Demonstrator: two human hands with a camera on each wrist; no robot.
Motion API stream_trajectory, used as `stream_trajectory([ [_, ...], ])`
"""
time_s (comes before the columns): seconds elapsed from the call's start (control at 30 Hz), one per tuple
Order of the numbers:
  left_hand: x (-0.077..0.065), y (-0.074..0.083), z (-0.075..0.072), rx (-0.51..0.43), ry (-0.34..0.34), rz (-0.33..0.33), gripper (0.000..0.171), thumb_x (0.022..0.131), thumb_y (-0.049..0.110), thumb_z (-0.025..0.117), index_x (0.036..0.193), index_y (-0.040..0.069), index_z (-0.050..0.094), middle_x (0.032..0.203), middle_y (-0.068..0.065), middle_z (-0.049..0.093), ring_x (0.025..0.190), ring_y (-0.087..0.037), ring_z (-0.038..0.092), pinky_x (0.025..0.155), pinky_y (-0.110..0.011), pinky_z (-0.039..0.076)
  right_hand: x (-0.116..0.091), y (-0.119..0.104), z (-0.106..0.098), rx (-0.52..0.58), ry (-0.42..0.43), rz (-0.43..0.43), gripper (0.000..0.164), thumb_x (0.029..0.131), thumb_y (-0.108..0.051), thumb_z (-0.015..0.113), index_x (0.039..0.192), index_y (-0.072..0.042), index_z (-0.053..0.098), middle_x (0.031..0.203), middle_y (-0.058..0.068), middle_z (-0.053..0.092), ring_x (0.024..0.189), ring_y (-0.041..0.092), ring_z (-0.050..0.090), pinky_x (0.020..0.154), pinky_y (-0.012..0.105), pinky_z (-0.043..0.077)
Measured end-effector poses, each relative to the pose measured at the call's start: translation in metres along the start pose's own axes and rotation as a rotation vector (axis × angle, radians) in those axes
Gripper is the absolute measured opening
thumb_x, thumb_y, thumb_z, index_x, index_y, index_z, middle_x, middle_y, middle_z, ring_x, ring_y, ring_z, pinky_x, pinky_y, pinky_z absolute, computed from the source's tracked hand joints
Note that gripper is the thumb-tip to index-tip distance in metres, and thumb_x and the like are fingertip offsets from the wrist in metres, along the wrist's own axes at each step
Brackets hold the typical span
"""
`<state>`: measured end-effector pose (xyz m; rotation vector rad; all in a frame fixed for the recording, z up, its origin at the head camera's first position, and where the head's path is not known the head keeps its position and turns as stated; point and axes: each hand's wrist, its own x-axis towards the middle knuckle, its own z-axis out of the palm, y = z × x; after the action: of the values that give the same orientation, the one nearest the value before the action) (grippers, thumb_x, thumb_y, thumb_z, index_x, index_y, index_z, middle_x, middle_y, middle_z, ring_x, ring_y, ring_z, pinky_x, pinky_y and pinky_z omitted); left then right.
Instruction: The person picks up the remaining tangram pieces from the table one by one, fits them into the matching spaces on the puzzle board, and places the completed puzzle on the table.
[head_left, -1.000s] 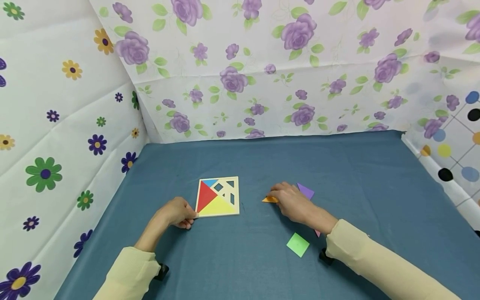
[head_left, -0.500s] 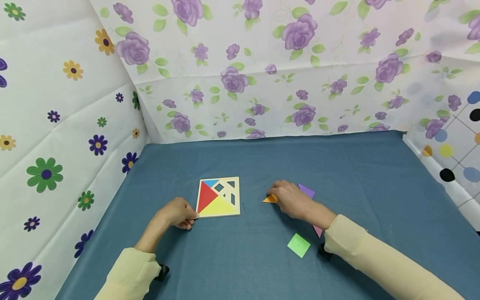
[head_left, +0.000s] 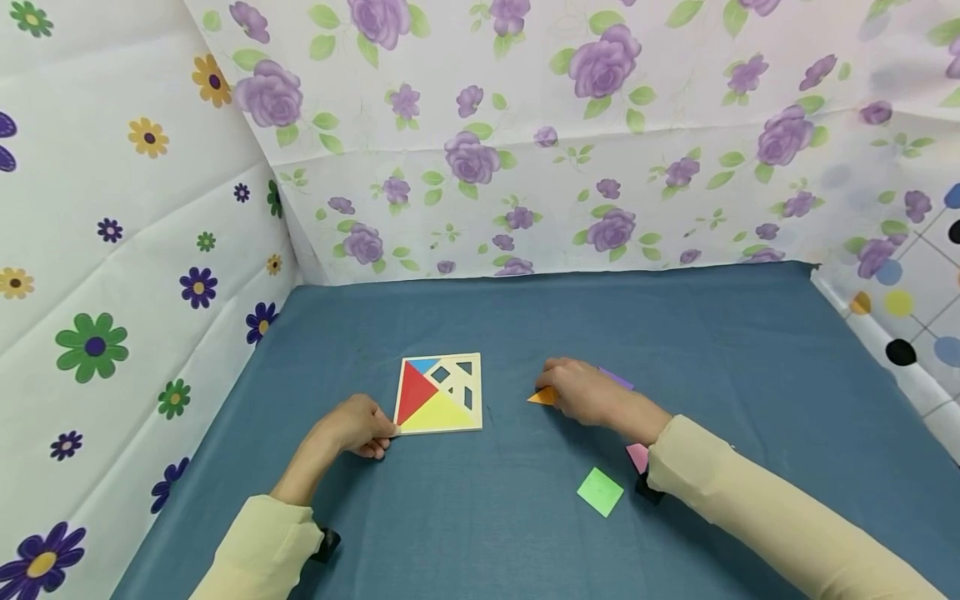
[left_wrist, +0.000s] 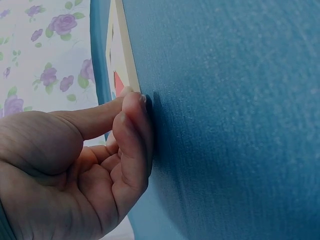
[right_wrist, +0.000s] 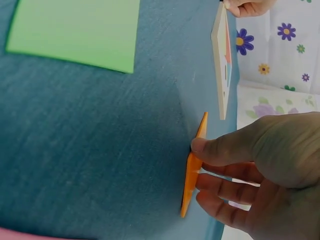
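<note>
My left hand (head_left: pixel 362 425) pinches the near left corner of a square wooden tangram board (head_left: pixel 477 407). Set in the board are a red triangle (head_left: pixel 414 392), a yellow triangle (head_left: pixel 442 414) and a blue piece (head_left: pixel 423 365); its far right part shows several dark cut-outs. To the right of the board, my right hand (head_left: pixel 588 392) holds an orange tangram piece (right_wrist: pixel 193 172) between thumb and fingers, tilted on edge in the right wrist view. In the head view the hand hides much of that piece, so its full outline cannot be told.
A green square (head_left: pixel 600 492) lies on the blue cloth (head_left: pixel 495 525) below my right hand. A pink piece (head_left: pixel 637 457) is partly covered by the right wrist, and a purple piece (head_left: pixel 617 378) shows behind the hand. Flowered sheets (head_left: pixel 465 208) stand behind and at the left.
My right hand has tipped the orange piece up slightly, and its wrist has shifted a little. More of the pink piece shows, less of the purple one. The left hand stays at the board.
</note>
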<state>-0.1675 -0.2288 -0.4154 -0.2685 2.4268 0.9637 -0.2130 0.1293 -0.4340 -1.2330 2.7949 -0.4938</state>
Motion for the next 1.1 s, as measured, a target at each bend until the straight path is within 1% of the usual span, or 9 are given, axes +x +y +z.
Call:
stream_trajectory([
  [0.2, -0.003, -0.001, -0.001, 0.000, 0.001, 0.032, 0.017, 0.099, 0.008, 0.070, 0.086, -0.003, 0.069, 0.069, -0.011, 0.066, 0.058, -0.015, 0.065, 0.058, -0.028, 0.056, 0.003, 0.000, -0.003, 0.024, -0.020, 0.004, 0.027, 0.086, 0.014, 0.075, 0.108, -0.001, 0.078, 0.100, 0.010, 0.067, 0.093, 0.027, 0.066, 0.083, 0.040, 0.059],
  [0.3, -0.003, 0.000, -0.001, -0.002, 0.002, 0.028, 0.017, 0.099, 0.008, 0.071, 0.085, -0.003, 0.069, 0.070, -0.011, 0.066, 0.058, -0.015, 0.065, 0.058, -0.028, 0.056, 0.005, 0.001, -0.004, 0.027, -0.043, 0.009, 0.025, 0.087, 0.013, 0.075, 0.107, -0.001, 0.077, 0.099, 0.010, 0.067, 0.093, 0.028, 0.066, 0.083, 0.039, 0.059],
  [0.43, -0.001, 0.000, 0.000, -0.003, 0.005, -0.001, 0.017, 0.099, 0.008, 0.071, 0.086, -0.003, 0.068, 0.070, -0.011, 0.066, 0.058, -0.015, 0.065, 0.058, -0.027, 0.056, 0.010, 0.003, -0.008, 0.058, -0.111, 0.055, 0.026, 0.089, 0.013, 0.072, 0.111, -0.001, 0.076, 0.106, 0.012, 0.069, 0.099, 0.029, 0.066, 0.086, 0.040, 0.058],
  [0.53, 0.000, 0.000, 0.001, -0.005, 0.009, -0.013, 0.017, 0.099, 0.008, 0.070, 0.086, -0.002, 0.068, 0.070, -0.011, 0.066, 0.058, -0.014, 0.064, 0.057, -0.027, 0.055, 0.015, 0.003, -0.010, 0.090, -0.169, 0.095, 0.029, 0.091, 0.015, 0.068, 0.115, -0.001, 0.074, 0.111, 0.013, 0.068, 0.103, 0.030, 0.065, 0.088, 0.041, 0.057],
  [0.67, -0.001, 0.000, 0.001, -0.008, 0.009, -0.009, 0.016, 0.099, 0.008, 0.070, 0.086, -0.002, 0.068, 0.070, -0.011, 0.066, 0.058, -0.014, 0.064, 0.057, -0.027, 0.055, 0.019, 0.002, -0.012, 0.105, -0.217, 0.112, 0.029, 0.093, 0.014, 0.065, 0.116, -0.003, 0.072, 0.109, 0.011, 0.065, 0.097, 0.025, 0.062, 0.085, 0.039, 0.056],
  [0.77, -0.001, -0.001, 0.001, -0.009, 0.008, 0.001, 0.016, 0.099, 0.008, 0.070, 0.086, -0.002, 0.068, 0.069, -0.011, 0.066, 0.058, -0.014, 0.064, 0.057, -0.027, 0.055, 0.020, 0.002, -0.013, 0.095, -0.224, 0.107, 0.026, 0.094, 0.013, 0.064, 0.112, -0.005, 0.072, 0.105, 0.008, 0.062, 0.091, 0.020, 0.058, 0.081, 0.036, 0.054],
  [0.83, -0.002, -0.001, 0.001, -0.008, 0.009, 0.007, 0.016, 0.099, 0.007, 0.070, 0.086, -0.002, 0.068, 0.069, -0.011, 0.066, 0.057, -0.014, 0.064, 0.057, -0.027, 0.055, 0.020, 0.002, -0.013, 0.088, -0.220, 0.101, 0.026, 0.094, 0.013, 0.065, 0.110, -0.007, 0.072, 0.104, 0.007, 0.062, 0.090, 0.019, 0.057, 0.081, 0.036, 0.053],
  [1.1, -0.003, -0.002, 0.000, 0.001, 0.007, 0.013, 0.017, 0.099, 0.009, 0.070, 0.086, -0.002, 0.069, 0.070, -0.011, 0.066, 0.058, -0.015, 0.065, 0.057, -0.027, 0.055, 0.016, 0.001, -0.013, 0.066, -0.191, 0.079, 0.025, 0.091, 0.013, 0.068, 0.108, -0.005, 0.074, 0.102, 0.007, 0.061, 0.094, 0.025, 0.062, 0.084, 0.038, 0.056],
])
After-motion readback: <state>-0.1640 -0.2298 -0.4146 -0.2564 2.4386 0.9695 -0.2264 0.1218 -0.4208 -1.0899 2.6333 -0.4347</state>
